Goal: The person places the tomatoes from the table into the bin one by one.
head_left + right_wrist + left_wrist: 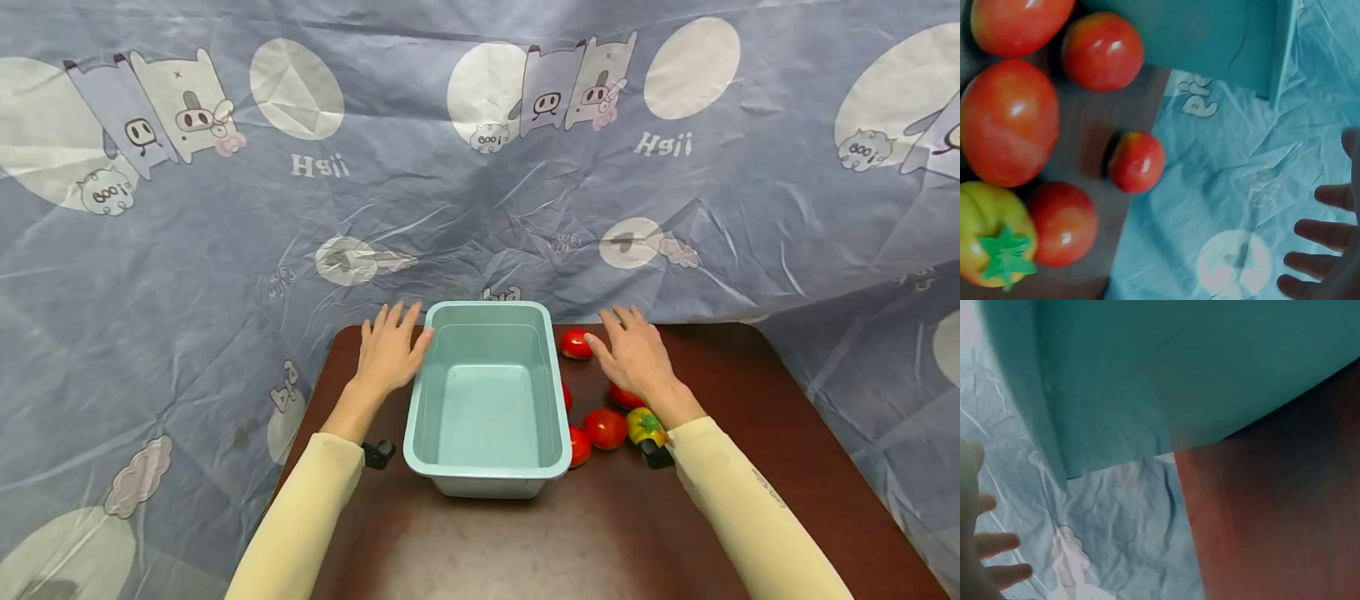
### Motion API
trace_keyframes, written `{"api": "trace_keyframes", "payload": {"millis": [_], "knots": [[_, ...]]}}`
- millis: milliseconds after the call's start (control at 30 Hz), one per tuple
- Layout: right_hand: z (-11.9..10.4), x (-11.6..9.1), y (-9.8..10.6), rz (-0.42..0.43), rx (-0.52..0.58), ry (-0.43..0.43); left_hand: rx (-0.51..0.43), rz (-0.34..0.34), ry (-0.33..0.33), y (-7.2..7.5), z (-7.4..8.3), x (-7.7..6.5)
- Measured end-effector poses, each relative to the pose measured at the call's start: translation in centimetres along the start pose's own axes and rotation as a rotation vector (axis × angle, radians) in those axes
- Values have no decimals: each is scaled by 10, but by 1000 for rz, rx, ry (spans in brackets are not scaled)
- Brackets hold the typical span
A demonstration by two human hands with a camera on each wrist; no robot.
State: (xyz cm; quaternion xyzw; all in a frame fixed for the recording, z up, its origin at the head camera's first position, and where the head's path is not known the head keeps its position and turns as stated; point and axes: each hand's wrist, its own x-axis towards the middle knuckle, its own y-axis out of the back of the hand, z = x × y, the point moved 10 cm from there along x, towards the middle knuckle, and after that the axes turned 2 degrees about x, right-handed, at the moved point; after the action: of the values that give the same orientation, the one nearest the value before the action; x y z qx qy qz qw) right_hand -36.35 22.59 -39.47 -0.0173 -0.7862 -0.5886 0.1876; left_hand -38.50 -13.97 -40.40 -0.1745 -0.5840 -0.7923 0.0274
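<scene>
A pale green plastic basin stands upright on the table. Beside its far left rim is my left hand, fingers spread; whether the thumb touches the rim I cannot tell. My right hand hovers with straight fingers over the right side, holding nothing. Around and below it lie several red tomatoes, one small tomato near the table's back edge. A ribbed yellow-green vegetable with a star-shaped green top, like a bell pepper, lies by the right wrist. The basin partly hides some tomatoes in the head view.
The dark brown wooden table ends just behind the basin. A grey-blue cartoon-print cloth hangs behind and at both sides. Black wrist cameras sit under the left sleeve and right sleeve.
</scene>
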Motion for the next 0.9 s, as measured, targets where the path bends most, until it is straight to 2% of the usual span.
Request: {"api": "trace_keyframes", "payload": {"millis": [167, 267, 400, 533, 667, 900], "knots": [[21, -11, 3, 96, 43, -45, -92, 283, 57, 22, -20, -21], [34, -18, 3, 116, 68, -74, -184, 345, 127, 26, -35, -36], [44, -26, 4, 146, 88, -71, -349, 315, 205, 19, -45, -57], [49, -31, 5, 176, 105, -60, -445, 265, 226, 10, -44, -73], [51, -35, 0, 154, 124, -61, -483, 212, 223, 5, -41, -82], [57, -47, -10, 123, 101, -58, -489, 24, 252, -10, -38, -102]]}}
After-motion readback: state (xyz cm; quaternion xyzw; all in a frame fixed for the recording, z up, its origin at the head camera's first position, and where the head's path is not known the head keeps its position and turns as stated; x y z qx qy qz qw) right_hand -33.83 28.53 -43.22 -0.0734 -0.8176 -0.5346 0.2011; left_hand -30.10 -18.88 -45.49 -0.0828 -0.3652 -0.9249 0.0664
